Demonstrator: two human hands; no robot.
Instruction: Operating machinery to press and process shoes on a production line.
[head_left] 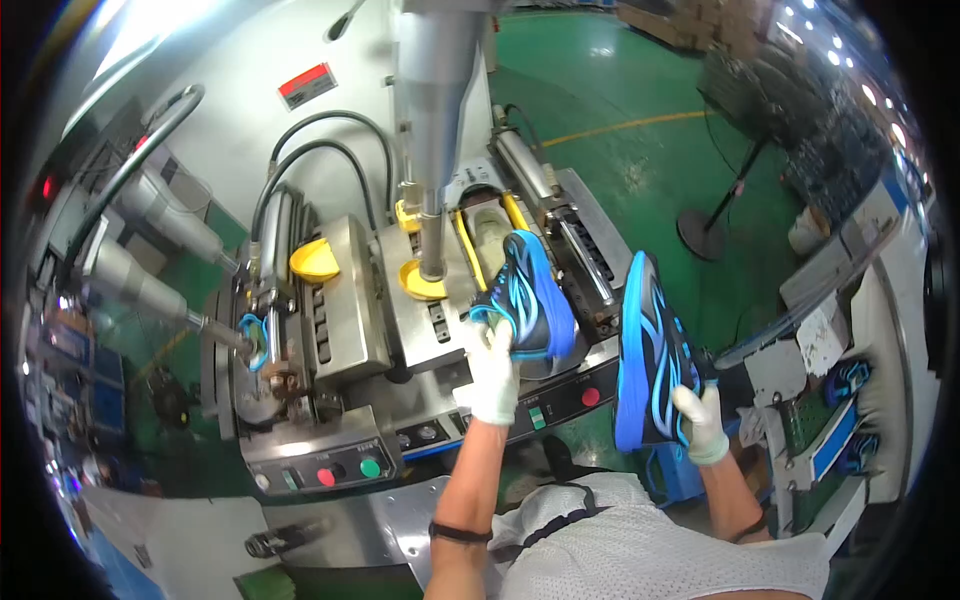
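Note:
In my white-gloved left hand (493,372) I grip a black and blue sneaker (530,300) by its collar, tilted on its side, its blue sole facing right. It is over the right station of a metal press (425,330), beside a mould bay (490,240) edged with yellow pads. My right hand (703,425), also gloved, holds a matching sneaker (650,350) by the heel end, toe pointing away from me, out past the machine's right side. The fingers inside each shoe are partly hidden.
A thick metal cylinder (435,110) hangs over the press. Yellow cups (315,260) sit on the left station. Red and green buttons (370,467) line the front panel. A rack with more shoes (848,382) stands at right; a pedestal fan (735,190) is on the green floor.

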